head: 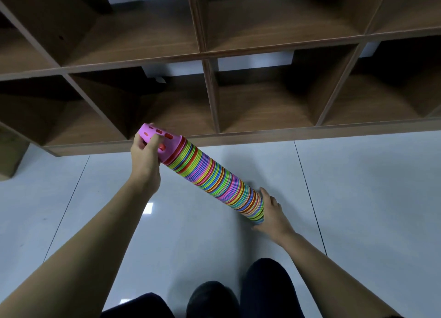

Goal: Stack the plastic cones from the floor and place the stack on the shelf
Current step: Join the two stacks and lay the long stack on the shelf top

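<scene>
I see a long stack of cones (214, 177) held slantwise over the pale tiled floor (358, 198), just in front of the wooden shelf (238, 134). Its rims form tight bands of green, yellow, orange, red, blue and purple, and it is capped by a pink cone (167, 140) pierced with slots that show red beneath. The left hand (145, 155) grips that pink tip at the far left end, fingers curled round it. The right hand (272, 212) clasps the wide end at the near right, thumb on the near side, fingers round the far side. I cannot tell whether that end touches the floor.
</scene>
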